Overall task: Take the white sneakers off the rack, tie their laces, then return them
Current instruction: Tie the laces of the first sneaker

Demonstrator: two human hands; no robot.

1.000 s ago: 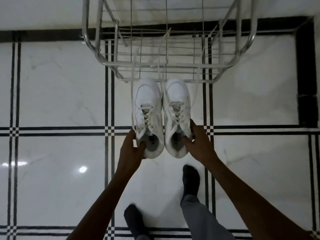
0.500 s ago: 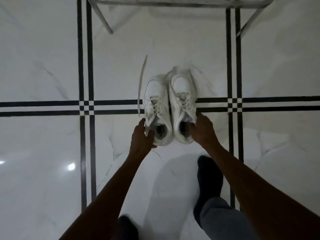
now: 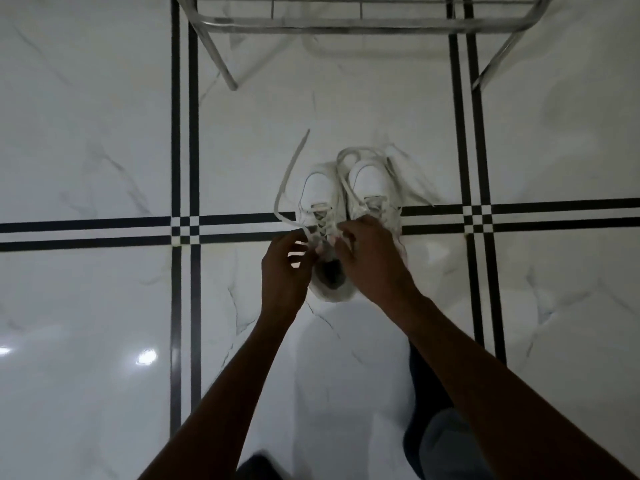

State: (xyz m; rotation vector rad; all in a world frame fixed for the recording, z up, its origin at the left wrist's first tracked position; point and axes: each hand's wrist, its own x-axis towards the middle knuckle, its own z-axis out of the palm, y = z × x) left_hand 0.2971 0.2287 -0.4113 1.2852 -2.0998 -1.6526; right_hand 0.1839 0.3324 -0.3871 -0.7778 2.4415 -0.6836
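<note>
Two white sneakers stand side by side on the floor, toes pointing away from me: the left sneaker (image 3: 320, 199) and the right sneaker (image 3: 370, 185). Their laces are loose; one long lace (image 3: 287, 178) trails off to the left, others spread to the right. My left hand (image 3: 285, 271) pinches the left sneaker's lace near its tongue. My right hand (image 3: 372, 258) reaches across the same sneaker's laces, fingers closed on a lace end, and covers the right sneaker's heel.
The metal wire rack (image 3: 363, 24) stands just beyond the sneakers, its legs (image 3: 225, 67) on the white marble floor with black inlay lines (image 3: 104, 230). My socked foot (image 3: 429, 393) and grey trouser leg are near the bottom right.
The sneakers were lowered from in front of the rack and now rest on the floor. Both hands moved from the sneakers' heels onto the left sneaker's laces.
</note>
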